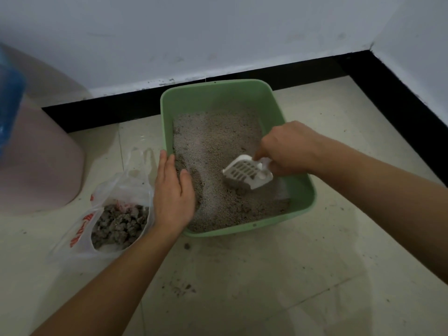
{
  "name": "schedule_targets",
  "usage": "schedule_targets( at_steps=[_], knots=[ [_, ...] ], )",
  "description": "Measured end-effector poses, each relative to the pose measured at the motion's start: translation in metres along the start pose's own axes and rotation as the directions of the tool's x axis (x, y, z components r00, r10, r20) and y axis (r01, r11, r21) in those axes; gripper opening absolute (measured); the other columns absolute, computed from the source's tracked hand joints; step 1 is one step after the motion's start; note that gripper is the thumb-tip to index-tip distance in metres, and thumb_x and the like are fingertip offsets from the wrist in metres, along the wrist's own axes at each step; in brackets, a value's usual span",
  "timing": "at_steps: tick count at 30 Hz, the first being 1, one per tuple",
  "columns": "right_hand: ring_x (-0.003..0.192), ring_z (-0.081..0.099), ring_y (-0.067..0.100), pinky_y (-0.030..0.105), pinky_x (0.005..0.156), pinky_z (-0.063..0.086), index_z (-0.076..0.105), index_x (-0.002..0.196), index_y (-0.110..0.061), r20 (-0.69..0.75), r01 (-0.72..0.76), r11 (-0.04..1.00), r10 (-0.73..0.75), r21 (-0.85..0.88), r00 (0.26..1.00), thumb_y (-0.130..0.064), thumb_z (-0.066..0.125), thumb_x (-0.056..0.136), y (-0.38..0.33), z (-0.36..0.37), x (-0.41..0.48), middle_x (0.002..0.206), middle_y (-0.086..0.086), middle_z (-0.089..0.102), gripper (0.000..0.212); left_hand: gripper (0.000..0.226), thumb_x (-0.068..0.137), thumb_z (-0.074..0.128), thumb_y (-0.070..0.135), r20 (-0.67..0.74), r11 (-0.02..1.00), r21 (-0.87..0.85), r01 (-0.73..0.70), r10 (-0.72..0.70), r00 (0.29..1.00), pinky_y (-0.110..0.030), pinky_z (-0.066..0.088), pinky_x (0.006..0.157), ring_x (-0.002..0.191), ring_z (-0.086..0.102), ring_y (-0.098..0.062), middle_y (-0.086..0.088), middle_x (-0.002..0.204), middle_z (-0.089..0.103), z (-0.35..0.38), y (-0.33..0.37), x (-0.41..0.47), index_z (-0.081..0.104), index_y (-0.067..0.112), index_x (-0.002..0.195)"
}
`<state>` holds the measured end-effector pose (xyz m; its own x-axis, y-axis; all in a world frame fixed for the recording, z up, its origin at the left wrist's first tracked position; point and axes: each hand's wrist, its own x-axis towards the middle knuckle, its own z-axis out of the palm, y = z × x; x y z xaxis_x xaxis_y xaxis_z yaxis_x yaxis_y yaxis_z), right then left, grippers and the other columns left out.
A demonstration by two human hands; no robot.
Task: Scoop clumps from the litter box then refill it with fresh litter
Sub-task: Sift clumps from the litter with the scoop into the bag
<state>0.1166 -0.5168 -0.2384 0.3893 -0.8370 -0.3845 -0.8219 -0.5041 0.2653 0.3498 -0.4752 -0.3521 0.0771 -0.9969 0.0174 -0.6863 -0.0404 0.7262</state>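
both forearms reach down to the green litter box (304,209) on the floor (266,275). left hand (173,190) lies flat on its near-left rim, fingers straight; right hand (288,150) grips the white scoop (247,172), dug into the litter (213,141). carrying a load over that rim could spill granules, since the clump bag (80,236) beside it sags limply.

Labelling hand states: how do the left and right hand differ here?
The left hand lies flat, fingers straight, on the left rim of the green litter box; the right hand grips the white slotted scoop. The left hand holds nothing; the right hand's scoop digs into the litter. Both are bare, at the box.
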Motion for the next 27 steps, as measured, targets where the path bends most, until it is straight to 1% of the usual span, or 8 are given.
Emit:
schedule_targets(
  at_steps=[3, 6, 11, 13, 16, 19, 24, 27],
  knots=[
    [0.072, 0.050, 0.004, 0.023, 0.063, 0.045, 0.056, 0.132, -0.041, 0.031, 0.004, 0.999, -0.005, 0.042, 1.000, -0.034, 0.062, 0.091, 0.006, -0.003, -0.011, 0.090, -0.015, 0.061, 0.042, 0.053, 0.105, 0.029, 0.031, -0.002, 1.000, -0.012, 0.003, -0.003, 1.000, -0.021, 0.006, 0.114, 0.149, 0.006, -0.008, 0.002, 0.163, 0.008, 0.001, -0.002, 0.001, 0.021, 0.012, 0.153],
    [0.075, 0.052, 0.005, 0.024, 0.066, 0.048, 0.058, 0.132, -0.039, 0.020, -0.023, 0.999, 0.022, 0.049, 1.000, -0.039, 0.061, 0.091, 0.014, -0.001, -0.009, 0.096, -0.013, 0.066, 0.041, 0.052, 0.105, 0.029, 0.031, -0.005, 1.000, -0.025, 0.005, -0.005, 1.000, -0.021, 0.006, 0.114, 0.149, 0.006, -0.008, 0.002, 0.163, 0.008, 0.001, -0.003, 0.000, 0.022, 0.012, 0.153],
    [0.074, 0.055, 0.007, 0.024, 0.063, 0.048, 0.061, 0.127, -0.037, 0.030, 0.064, 0.996, -0.062, -0.059, 0.998, -0.059, 0.065, 0.084, 0.017, 0.011, 0.010, 0.084, -0.015, 0.061, 0.049, 0.052, 0.105, 0.030, 0.029, -0.021, 0.999, -0.033, 0.002, -0.003, 1.000, -0.020, 0.006, 0.113, 0.148, 0.008, -0.008, 0.001, 0.163, 0.010, 0.002, -0.001, 0.000, 0.024, 0.011, 0.153],
    [0.080, 0.061, 0.008, 0.030, 0.077, 0.052, 0.062, 0.126, -0.039, -0.016, 0.084, 0.993, -0.086, -0.084, 0.996, -0.059, 0.061, 0.086, 0.023, 0.020, 0.017, 0.089, -0.015, 0.067, 0.045, 0.052, 0.105, 0.030, 0.030, -0.023, 0.999, -0.041, 0.004, -0.005, 1.000, -0.020, 0.006, 0.113, 0.148, 0.008, -0.008, 0.002, 0.163, 0.011, 0.002, -0.001, 0.000, 0.025, 0.012, 0.153],
    [0.099, 0.060, 0.010, 0.036, 0.099, 0.041, 0.057, 0.130, -0.043, -0.032, 0.112, 0.991, -0.114, -0.079, 0.993, -0.052, 0.058, 0.090, 0.030, 0.034, 0.021, 0.104, -0.017, 0.069, 0.040, 0.053, 0.104, 0.029, 0.033, -0.023, 0.998, -0.056, 0.010, -0.011, 1.000, -0.020, 0.006, 0.113, 0.148, 0.009, -0.008, 0.002, 0.163, 0.011, 0.002, -0.002, 0.000, 0.025, 0.012, 0.153],
    [0.103, 0.057, 0.009, 0.033, 0.100, 0.035, 0.057, 0.130, -0.042, 0.018, 0.139, 0.990, -0.139, -0.004, 0.990, -0.050, 0.057, 0.092, 0.023, 0.049, 0.018, 0.108, -0.018, 0.068, 0.039, 0.055, 0.102, 0.027, 0.036, -0.024, 0.998, -0.063, 0.008, -0.009, 1.000, -0.019, 0.006, 0.113, 0.148, 0.009, -0.007, 0.002, 0.163, 0.011, 0.002, -0.003, -0.001, 0.025, 0.012, 0.153],
    [0.096, 0.055, 0.012, 0.035, 0.096, 0.031, 0.063, 0.124, -0.042, 0.017, 0.117, 0.980, -0.121, 0.160, 0.993, -0.052, 0.053, 0.093, 0.018, 0.073, 0.018, 0.099, -0.015, 0.069, 0.034, 0.058, 0.101, 0.024, 0.041, -0.017, 0.996, -0.092, 0.018, -0.020, 1.000, -0.018, 0.006, 0.112, 0.147, 0.009, -0.005, 0.005, 0.163, 0.011, 0.002, -0.003, -0.001, 0.024, 0.015, 0.153],
    [0.096, 0.058, 0.010, 0.041, 0.104, 0.030, 0.065, 0.121, -0.041, 0.043, 0.041, 0.918, -0.063, 0.396, 0.997, -0.051, 0.054, 0.094, 0.008, 0.089, 0.017, 0.096, -0.014, 0.070, 0.031, 0.059, 0.100, 0.023, 0.042, -0.023, 0.993, -0.112, 0.027, -0.029, 0.999, -0.017, 0.007, 0.111, 0.147, 0.010, -0.004, 0.004, 0.163, 0.012, 0.002, -0.002, -0.001, 0.025, 0.014, 0.153]
  ],
)
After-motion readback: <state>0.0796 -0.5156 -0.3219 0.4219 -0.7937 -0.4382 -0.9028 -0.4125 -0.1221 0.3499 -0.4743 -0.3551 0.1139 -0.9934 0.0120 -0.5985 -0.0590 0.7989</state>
